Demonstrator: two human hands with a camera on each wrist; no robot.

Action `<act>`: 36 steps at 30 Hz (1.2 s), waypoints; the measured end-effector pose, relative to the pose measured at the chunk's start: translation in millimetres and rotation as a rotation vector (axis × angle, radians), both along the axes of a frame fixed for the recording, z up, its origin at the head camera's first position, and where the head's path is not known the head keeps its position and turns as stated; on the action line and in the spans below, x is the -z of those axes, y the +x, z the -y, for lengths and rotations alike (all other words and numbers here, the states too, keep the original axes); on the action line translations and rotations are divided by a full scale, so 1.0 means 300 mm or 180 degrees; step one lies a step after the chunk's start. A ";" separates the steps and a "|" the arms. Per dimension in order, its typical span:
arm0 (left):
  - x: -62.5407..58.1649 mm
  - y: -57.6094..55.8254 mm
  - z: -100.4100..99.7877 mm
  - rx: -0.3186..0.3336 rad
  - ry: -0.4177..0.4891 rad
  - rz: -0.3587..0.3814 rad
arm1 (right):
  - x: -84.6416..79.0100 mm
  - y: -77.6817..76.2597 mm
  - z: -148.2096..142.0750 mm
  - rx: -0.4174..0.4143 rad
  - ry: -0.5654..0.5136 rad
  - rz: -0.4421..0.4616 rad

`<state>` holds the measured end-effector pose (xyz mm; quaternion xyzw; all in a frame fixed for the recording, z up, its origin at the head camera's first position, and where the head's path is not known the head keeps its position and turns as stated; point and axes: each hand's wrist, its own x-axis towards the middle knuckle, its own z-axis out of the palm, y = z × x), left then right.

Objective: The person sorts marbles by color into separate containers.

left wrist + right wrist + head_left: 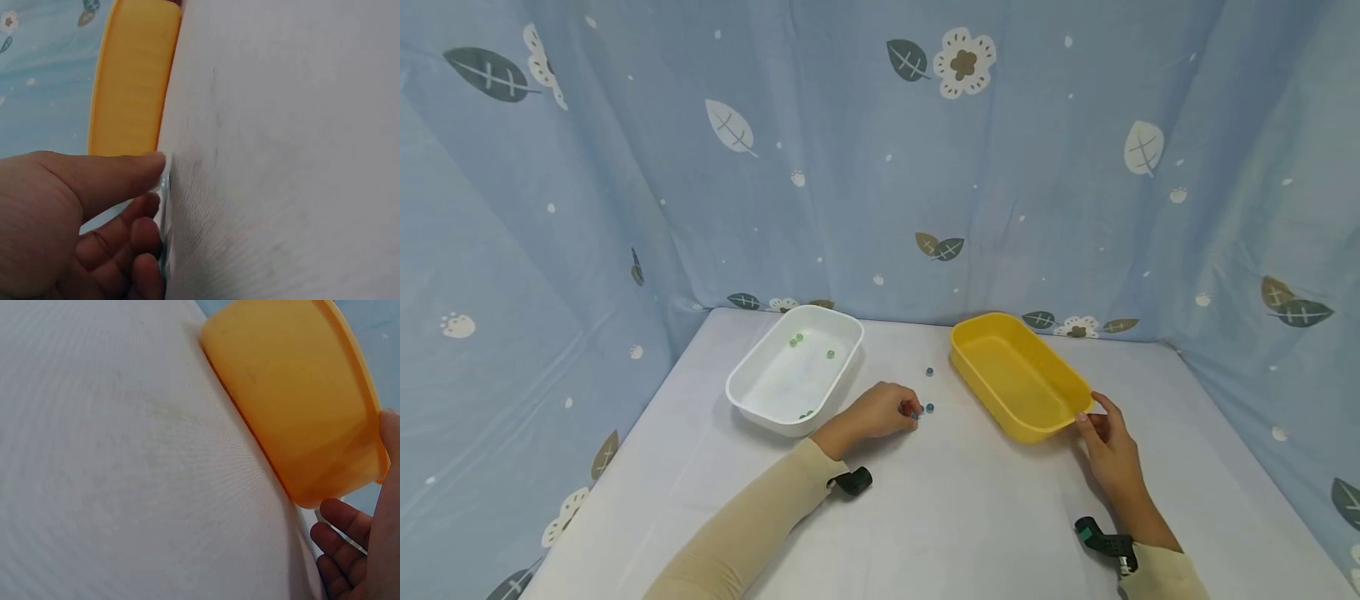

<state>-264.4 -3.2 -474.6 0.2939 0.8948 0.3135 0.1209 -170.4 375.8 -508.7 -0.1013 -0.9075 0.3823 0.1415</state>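
My left hand (880, 410) is low over the white table, its thumb and fingers pinching a small blue bead (915, 415). In the left wrist view, a bluish glassy glint shows by the thumb (134, 175), and the curled fingers partly hide it. Two more blue beads lie close to the fingertips, one of them at the right (930, 408), and another bead (929, 372) sits farther back. At the right, my right hand (1112, 454) grips the near right corner of a yellow tray (988, 398), thumb at the rim (369, 381).
A white tray (752, 408) stands behind and left of my left hand, with several green beads (831, 354) scattered in it. Patterned blue curtain (850, 192) surrounds the table's (962, 517) back and sides. Each wrist wears a small black camera (853, 481).
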 end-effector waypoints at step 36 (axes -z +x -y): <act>-0.088 -0.234 -0.209 -0.0278 0.0694 -0.0364 | 0.000 0.000 0.001 -0.0017 -0.0041 -0.0022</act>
